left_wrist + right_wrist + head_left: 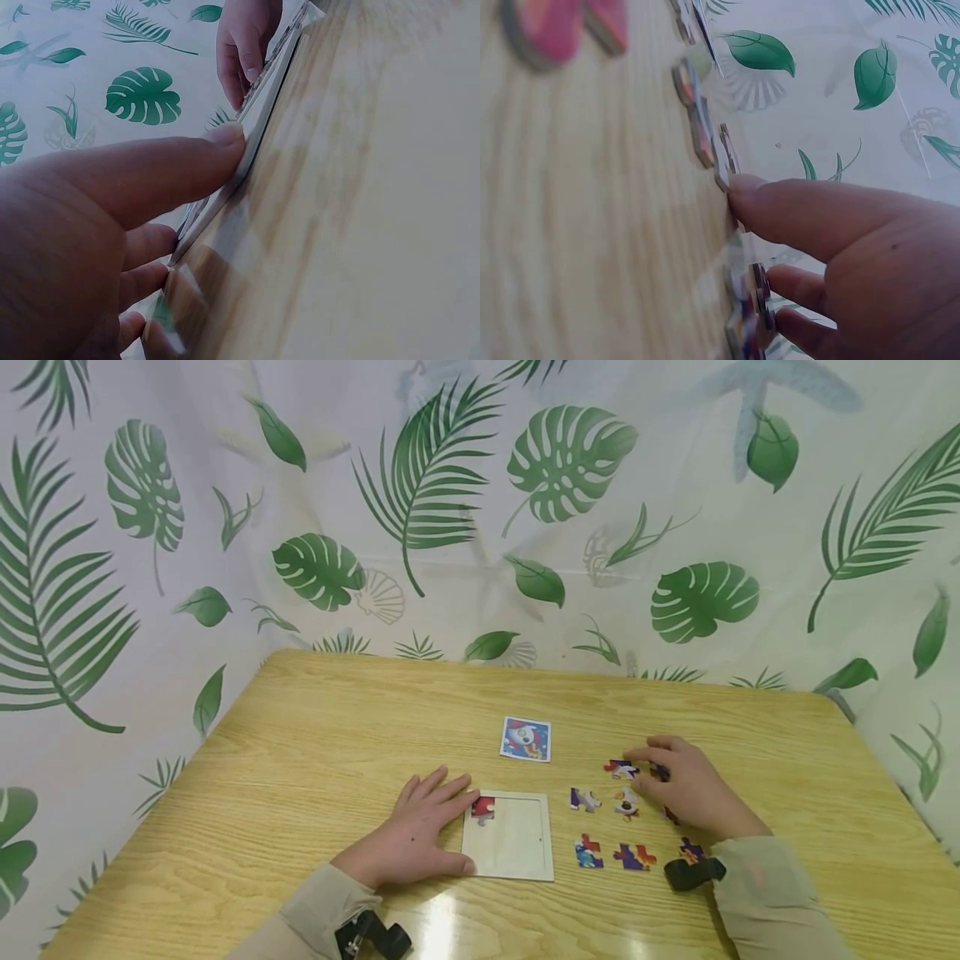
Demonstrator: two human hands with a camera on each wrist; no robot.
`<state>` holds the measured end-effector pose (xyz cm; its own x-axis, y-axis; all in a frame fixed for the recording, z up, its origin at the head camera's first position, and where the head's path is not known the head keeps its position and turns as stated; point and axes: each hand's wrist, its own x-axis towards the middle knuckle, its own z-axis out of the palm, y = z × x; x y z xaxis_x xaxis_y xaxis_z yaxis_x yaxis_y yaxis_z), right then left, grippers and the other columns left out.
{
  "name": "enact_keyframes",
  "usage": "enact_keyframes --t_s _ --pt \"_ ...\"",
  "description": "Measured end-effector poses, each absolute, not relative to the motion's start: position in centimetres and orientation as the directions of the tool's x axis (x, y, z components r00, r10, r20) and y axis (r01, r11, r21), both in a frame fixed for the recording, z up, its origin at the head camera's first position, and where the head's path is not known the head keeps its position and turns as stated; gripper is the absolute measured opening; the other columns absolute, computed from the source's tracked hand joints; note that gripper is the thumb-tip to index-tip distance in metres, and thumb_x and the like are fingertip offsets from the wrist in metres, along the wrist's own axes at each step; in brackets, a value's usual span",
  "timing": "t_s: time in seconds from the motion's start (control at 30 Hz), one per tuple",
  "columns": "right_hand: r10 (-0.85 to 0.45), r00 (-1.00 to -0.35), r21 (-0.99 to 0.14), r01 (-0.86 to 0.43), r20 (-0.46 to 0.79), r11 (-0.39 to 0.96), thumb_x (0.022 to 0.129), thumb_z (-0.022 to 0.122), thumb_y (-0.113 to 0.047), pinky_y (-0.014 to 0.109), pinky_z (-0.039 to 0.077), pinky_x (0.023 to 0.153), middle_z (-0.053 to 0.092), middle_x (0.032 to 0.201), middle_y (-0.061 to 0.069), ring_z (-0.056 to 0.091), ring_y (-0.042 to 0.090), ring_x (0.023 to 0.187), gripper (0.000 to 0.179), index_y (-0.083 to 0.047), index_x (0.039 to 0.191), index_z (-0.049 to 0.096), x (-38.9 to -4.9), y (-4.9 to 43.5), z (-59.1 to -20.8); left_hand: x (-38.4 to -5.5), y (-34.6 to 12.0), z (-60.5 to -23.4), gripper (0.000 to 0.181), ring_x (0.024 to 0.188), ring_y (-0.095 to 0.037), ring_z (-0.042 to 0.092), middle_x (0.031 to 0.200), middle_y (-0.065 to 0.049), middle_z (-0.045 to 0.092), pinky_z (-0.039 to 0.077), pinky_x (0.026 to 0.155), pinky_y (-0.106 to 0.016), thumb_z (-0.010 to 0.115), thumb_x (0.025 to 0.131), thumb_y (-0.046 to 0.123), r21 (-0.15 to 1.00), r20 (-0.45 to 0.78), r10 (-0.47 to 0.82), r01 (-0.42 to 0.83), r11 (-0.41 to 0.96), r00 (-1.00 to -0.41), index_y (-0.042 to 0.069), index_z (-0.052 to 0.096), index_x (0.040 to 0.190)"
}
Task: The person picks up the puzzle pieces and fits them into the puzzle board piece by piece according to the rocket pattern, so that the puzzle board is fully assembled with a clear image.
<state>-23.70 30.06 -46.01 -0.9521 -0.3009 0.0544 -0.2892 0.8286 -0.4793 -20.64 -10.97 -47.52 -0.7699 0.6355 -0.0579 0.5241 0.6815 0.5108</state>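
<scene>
Here, pale square tray (516, 843), red corner piece (483, 807) inside; left hand (420, 835) spread; right hand (692, 783), grip unclear.

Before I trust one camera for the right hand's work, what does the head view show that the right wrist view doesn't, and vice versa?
Only the head view: the left hand touching the tray, with a red piece in its corner.
Only the right wrist view: the side edges of loose pieces, with the thumb tip right at one.
Both: the right hand, loose pieces, the table and the leaf-print cloth.
</scene>
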Motion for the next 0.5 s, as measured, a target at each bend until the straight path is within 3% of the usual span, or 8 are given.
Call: enact_keyframes --t_s 0.5 --pt "-0.248 -0.967 -0.452 -0.251 0.067 0.856 0.097 0.07 -0.028 0.072 0.031 0.103 0.043 0.146 0.031 0.037 0.057 0.131 0.034 -0.012 0.127 0.07 -23.93 29.74 -46.68 -20.77 -10.99 -47.76 0.092 0.154 -0.033 0.004 0.167 -0.003 0.022 -0.003 0.119 -0.059 0.073 0.085 0.057 0.517 -0.054 0.638 0.525 0.676 -0.768 0.018 0.037 0.159"
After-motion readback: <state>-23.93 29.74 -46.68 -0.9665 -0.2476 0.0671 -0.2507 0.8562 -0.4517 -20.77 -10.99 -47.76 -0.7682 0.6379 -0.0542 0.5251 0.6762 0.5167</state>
